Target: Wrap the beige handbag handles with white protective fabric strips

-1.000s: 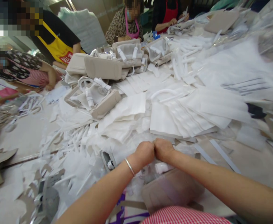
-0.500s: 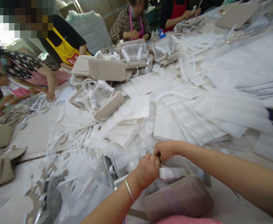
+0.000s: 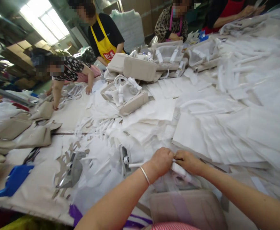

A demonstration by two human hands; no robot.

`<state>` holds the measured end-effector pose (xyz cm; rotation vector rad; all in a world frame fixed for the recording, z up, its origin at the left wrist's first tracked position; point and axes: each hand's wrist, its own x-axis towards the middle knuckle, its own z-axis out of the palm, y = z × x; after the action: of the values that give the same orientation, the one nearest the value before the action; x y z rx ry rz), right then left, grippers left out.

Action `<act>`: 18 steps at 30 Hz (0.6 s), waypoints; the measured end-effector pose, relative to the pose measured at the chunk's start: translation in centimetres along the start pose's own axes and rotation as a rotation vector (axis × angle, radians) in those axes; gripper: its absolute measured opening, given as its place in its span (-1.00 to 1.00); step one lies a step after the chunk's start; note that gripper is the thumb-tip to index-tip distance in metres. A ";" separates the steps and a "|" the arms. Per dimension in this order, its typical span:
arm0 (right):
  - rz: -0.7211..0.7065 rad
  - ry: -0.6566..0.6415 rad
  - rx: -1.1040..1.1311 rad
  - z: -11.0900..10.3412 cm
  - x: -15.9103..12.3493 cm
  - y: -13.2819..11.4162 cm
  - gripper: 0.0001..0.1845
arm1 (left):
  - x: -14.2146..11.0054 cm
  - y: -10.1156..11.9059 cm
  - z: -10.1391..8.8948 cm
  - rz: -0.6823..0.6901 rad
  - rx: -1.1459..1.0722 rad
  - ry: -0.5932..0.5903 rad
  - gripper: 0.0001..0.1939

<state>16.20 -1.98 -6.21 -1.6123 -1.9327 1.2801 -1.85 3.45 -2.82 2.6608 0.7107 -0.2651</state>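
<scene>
My left hand [image 3: 162, 162] is closed in a fist, its fingertips meeting those of my right hand [image 3: 187, 162]. My right hand pinches at the end of a white-wrapped bag handle [image 3: 182, 171], which slants down from between the fingers. What my left fingers grip is hidden behind the knuckles. Just below lies a beige handbag [image 3: 188, 207] close to my body, with a clear film band across it. Left of my left hand are a grey tape dispenser [image 3: 125, 159] and a thin white tube [image 3: 135, 165].
White foam sheets [image 3: 216, 137] are spread ahead on the right. Another beige bag with wrapped handles [image 3: 134, 103] stands further off, with more bags [image 3: 140, 67] behind. A second tape dispenser [image 3: 73, 169] and a blue dustpan-like piece [image 3: 14, 180] lie left. Several co-workers stand across the table.
The view has swung left, so the table's things appear further right. My hands stay together; the white-wrapped handle now tilts more steeply and reaches my fingers.
</scene>
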 end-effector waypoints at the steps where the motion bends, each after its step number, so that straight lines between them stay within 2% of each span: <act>1: 0.001 -0.010 0.027 0.0 0.0 0.1 -0.74 | -0.7 -0.3 -0.7 -0.034 -0.025 0.051 -0.68; 3: 0.009 -0.041 0.084 -0.2 0.0 0.3 -0.73 | -2.8 -0.9 -1.7 -0.144 -0.069 0.134 -0.45; 4: 0.024 -0.065 0.106 -0.3 0.0 0.3 -0.73 | -4.2 -1.1 -1.9 -0.219 -0.086 0.133 -0.43; 6: 0.073 -0.087 0.130 -0.7 0.1 0.2 -0.72 | -7.1 -1.3 -1.8 -0.371 -0.102 0.069 -0.56; 9: 0.134 0.025 0.099 -1.3 0.0 -0.5 -0.65 | -10.7 -1.1 -0.9 -0.520 -0.089 0.060 -0.69; 12: 0.120 0.092 0.025 -1.7 -0.8 -2.1 -0.61 | -12.8 -0.8 -0.1 -0.617 -0.106 0.121 -0.65; 15: 0.082 0.042 -0.049 -1.6 -2.5 -3.9 -0.60 | -14.1 -0.5 0.0 -0.649 -0.101 0.128 -0.74; 18: 0.057 -0.039 -0.061 -1.2 -4.7 -5.0 -0.65 | -15.1 0.5 -0.6 -0.646 -0.038 0.057 -0.83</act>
<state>15.43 -5.53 -0.26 -1.6951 -1.9804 1.2961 -14.47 -3.43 2.00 2.3306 1.5620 -0.3349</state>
